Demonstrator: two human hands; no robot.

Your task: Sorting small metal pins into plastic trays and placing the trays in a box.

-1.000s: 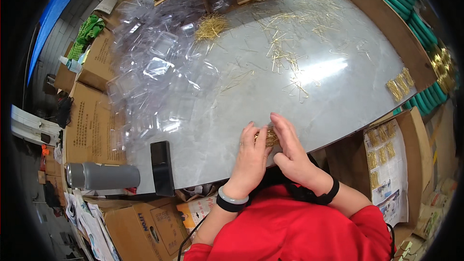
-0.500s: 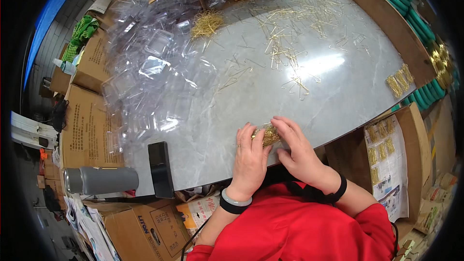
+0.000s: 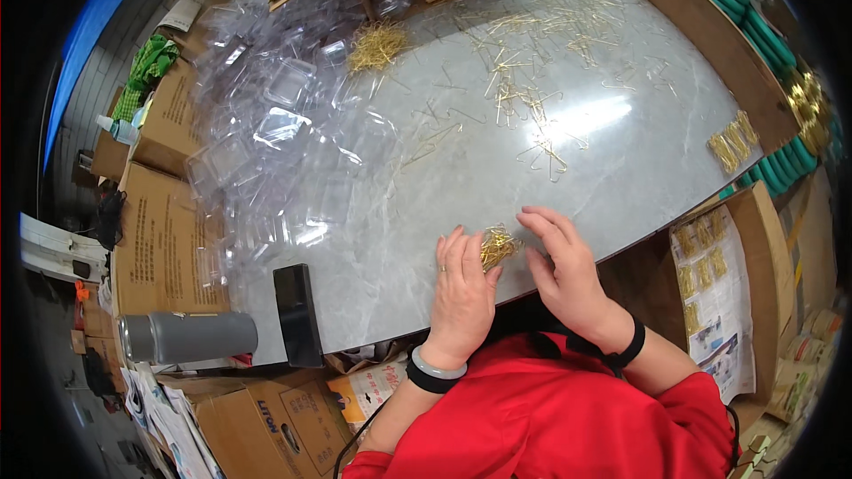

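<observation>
A small bundle of gold wire hooks (image 3: 500, 247) is at the near edge of the grey tabletop, in front of me. My left hand (image 3: 463, 302) holds its left end, with the fingers curled against the wires and the thumb on the near side. Part of the bundle is hidden behind those fingers. To the right of it, my right hand (image 3: 568, 279) is open, its fingers stretched out and a small gap between them and the wires.
Loose gold hooks (image 3: 524, 93) lie scattered across the far table (image 3: 426, 204), beside a denser heap (image 3: 378, 46). Clear plastic boxes (image 3: 288, 124) cover the left. A phone (image 3: 297, 315) and grey bottle (image 3: 200, 335) lie near left. Finished-looking bundles (image 3: 732, 142) lie far right; more (image 3: 701, 253) rest on paper.
My right hand has drawn back from the bundle to the right, and its fingers have come off the wires. My left hand stays at the bundle, which shows more now.
</observation>
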